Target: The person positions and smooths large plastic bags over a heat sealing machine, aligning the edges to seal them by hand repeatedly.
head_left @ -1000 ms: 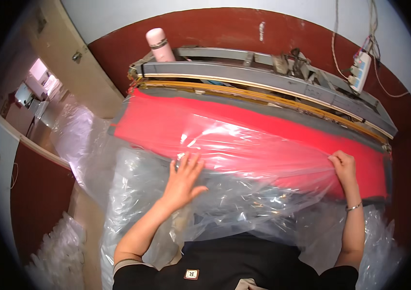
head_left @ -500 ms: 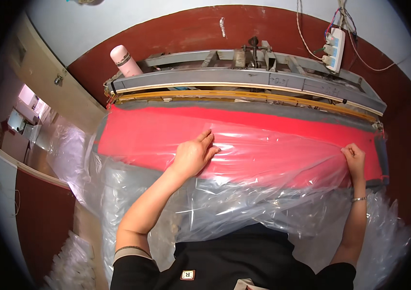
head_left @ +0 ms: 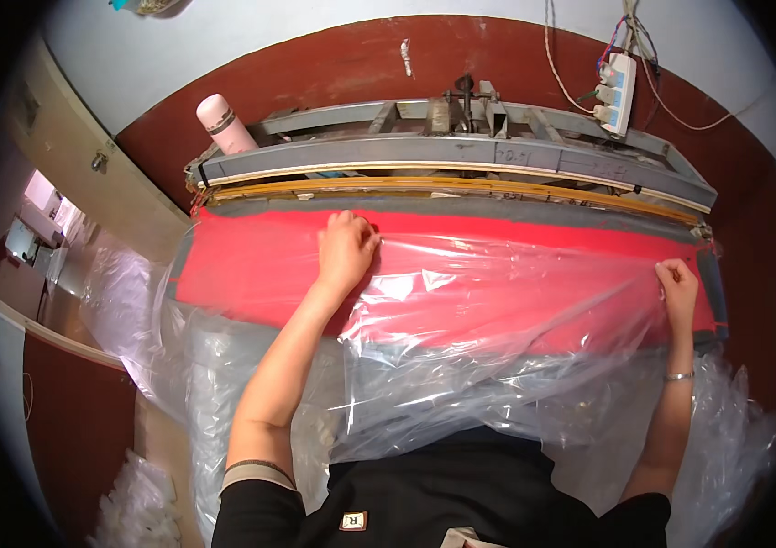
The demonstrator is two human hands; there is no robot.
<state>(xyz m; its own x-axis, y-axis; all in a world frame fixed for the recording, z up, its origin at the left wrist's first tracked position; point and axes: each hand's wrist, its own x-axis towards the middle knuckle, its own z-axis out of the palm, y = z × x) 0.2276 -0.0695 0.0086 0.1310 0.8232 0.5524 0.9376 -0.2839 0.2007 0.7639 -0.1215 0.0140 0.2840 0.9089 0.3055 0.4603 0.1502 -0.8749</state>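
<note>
Clear plastic film (head_left: 461,292) lies in wrinkled folds over a red work surface (head_left: 251,242) with grey edges. My left hand (head_left: 348,248) pinches the film's upper left corner, just above the red surface. Further right, my right hand (head_left: 678,281) has its fingers closed on the film's other upper corner. Between the two hands the film is drawn out, with creases running toward the right hand. Its lower part hangs over the front edge, close to my black shirt.
Behind the red surface runs a grey metal sealing-machine frame (head_left: 461,153) with a yellow strip (head_left: 388,187). A pink flask (head_left: 225,125) stands at its left end. A white power strip (head_left: 618,94) hangs on the wall. More film (head_left: 128,301) lies left, near a door (head_left: 105,151).
My left hand has moved left and a little away from me, drawing the film's corner with it. Its fingers are now more curled. The right hand stays nearly in place.
</note>
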